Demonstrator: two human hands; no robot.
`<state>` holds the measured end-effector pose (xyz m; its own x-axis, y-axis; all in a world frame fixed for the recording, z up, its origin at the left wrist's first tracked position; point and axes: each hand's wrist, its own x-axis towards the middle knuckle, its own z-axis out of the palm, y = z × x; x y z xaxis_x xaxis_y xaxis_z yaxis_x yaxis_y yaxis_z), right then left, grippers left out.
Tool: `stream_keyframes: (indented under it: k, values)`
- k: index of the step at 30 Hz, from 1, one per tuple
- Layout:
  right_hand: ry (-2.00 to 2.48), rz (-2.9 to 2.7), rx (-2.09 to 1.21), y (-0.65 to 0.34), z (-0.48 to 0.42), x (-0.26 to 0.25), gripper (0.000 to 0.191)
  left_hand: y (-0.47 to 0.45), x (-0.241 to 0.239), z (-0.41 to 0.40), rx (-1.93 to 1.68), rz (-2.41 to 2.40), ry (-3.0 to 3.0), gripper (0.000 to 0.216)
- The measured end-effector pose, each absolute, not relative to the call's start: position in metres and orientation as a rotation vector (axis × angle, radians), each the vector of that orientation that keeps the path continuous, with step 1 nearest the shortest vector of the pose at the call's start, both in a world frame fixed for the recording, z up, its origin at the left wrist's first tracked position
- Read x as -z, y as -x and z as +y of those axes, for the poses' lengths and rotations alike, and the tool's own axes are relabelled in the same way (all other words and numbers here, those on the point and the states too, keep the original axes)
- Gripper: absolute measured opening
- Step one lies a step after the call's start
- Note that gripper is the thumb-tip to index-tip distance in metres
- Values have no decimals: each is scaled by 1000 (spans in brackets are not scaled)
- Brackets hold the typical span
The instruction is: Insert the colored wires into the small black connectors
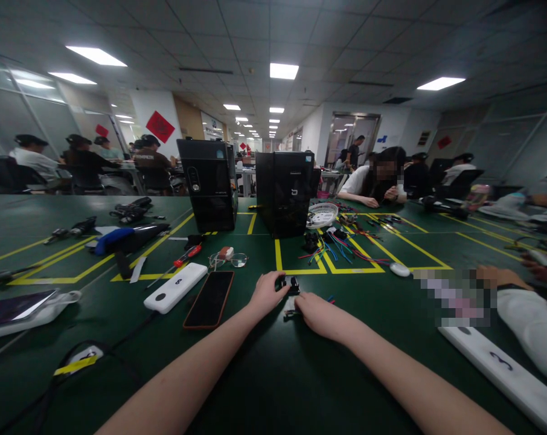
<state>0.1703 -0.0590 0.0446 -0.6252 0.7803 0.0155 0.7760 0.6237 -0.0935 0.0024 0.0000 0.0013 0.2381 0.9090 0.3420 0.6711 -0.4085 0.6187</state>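
My left hand (267, 291) rests on the green table (273, 362), its fingers pinched on a small black part (292, 284). My right hand (316, 313) lies just to the right, fingers curled over another small black piece (290, 314) with coloured wire ends beside it; what it grips is mostly hidden. The two hands almost touch. A dark phone (210, 298) and a white power bank (176, 287) lie left of my left hand.
Two black computer towers (209, 184) (284, 192) stand behind. Coloured wires (341, 249), a white basket (322, 214), glasses (228, 259) and a red screwdriver (187, 254) lie around. A co-worker's sleeve (527, 320) and a white bar (500, 365) are at right. Several people sit at other tables.
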Motion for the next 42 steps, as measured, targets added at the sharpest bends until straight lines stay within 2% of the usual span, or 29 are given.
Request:
stream_keyframes:
  k: [6, 10, 12, 15, 18, 21, 26, 33, 39, 42]
  values:
    - [1333, -2623, -240, -172, -58, -56, 28, -2, 1, 2, -952, 1462, -2195, 34]
    - [1390, -2459, -149, -175, -52, -61, 22, -1, 0, 1, -933, 1441, -2232, 35]
    - [1454, -2388, -78, -179, -47, -60, 27, -1, -1, 0, -896, 1351, -2287, 36]
    - [1575, -2391, -30, -187, -39, -56, 38, -1, -2, -3, -857, 1156, -2347, 44]
    - [1699, -2457, -34, -193, -33, -53, 30, -1, -1, -5, -891, 1043, -2318, 59]
    - [1806, -2439, -3, -197, -27, -54, 28, -2, 1, -7, -923, 1040, -2244, 63]
    - [2090, -2292, -29, -226, -9, -56, 28, -3, -1, -8, -905, 1085, -2225, 58]
    - [2545, -1787, -140, -317, 23, -55, 33, -2, -9, -11, -850, 1088, -2305, 49]
    - [2614, -1582, -120, -370, 30, -48, 33, -3, -8, -11, -833, 1104, -2334, 46]
    - [2496, -1529, -46, -390, 34, -44, 41, -3, -6, -10, -836, 1098, -2359, 43]
